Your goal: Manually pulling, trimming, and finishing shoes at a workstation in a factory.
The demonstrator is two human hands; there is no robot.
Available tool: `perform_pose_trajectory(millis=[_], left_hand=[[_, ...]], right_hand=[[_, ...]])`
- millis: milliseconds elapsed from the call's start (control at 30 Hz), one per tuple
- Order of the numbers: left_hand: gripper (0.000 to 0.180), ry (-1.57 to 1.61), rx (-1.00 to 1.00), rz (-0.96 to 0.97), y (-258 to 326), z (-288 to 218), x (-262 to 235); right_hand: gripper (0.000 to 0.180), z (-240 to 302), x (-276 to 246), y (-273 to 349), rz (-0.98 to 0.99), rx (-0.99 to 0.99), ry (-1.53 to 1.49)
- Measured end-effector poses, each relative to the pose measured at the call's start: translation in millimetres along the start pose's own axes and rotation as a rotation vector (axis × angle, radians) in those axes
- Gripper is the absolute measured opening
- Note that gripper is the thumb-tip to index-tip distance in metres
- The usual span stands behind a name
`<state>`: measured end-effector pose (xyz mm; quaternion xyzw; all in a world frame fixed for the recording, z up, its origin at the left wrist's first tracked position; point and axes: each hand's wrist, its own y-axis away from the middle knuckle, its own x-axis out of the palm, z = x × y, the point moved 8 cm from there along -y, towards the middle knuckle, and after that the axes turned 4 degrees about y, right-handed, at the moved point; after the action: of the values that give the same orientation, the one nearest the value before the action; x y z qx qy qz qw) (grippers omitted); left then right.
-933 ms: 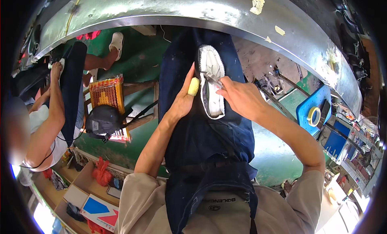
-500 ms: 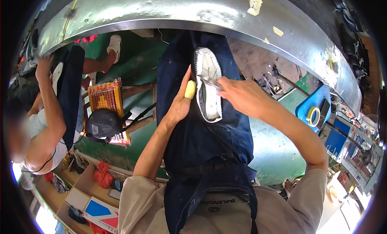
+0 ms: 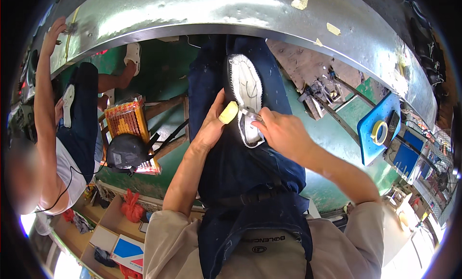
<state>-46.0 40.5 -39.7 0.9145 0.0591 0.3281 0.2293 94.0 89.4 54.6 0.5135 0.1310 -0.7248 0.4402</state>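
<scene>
Across my lap, on a dark blue apron [image 3: 284,175], lies a shoe [image 3: 246,79] with its underside up. Its white bottom has a stitched, gathered edge, a loose thread on it and a dark side wall. My left hand [image 3: 211,125] grips the shoe's left side, its thumb wrapped in yellow. Fingers of my right hand [image 3: 284,130] close round a silver metal hand tool [image 3: 248,111], whose tip reaches the shoe's left edge beside the yellow thumb. My fingers hide part of the tool, so its exact kind is unclear.
A metal-topped bench [image 3: 183,12] curves across the front. At left, a co-worker [image 3: 62,149] sits with a shoe piece on the lap. A stool with a patterned seat [image 3: 126,118] holds a black bag [image 3: 126,151]. At right, a blue board [image 3: 368,134] carries a tape roll [image 3: 379,133].
My right hand and the tool have moved down the shoe, nearer my body, and the tool now meets the edge by my left thumb. The co-worker's arm has stretched to the bench.
</scene>
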Motion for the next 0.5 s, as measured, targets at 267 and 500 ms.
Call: perform_pose_trajectory(millis=[267,500], left_hand=[[0.079,-0.299,0.102,-0.342,8.8,9.8,-12.9],[0.072,-0.633,0.281,-0.391,6.6,-3.9,3.8]], right_hand=[[0.031,-7.6,5.4,6.3,-0.049,0.323,-0.686],[0.031,-22.4,-10.2,9.6,0.073,0.207,-0.559]])
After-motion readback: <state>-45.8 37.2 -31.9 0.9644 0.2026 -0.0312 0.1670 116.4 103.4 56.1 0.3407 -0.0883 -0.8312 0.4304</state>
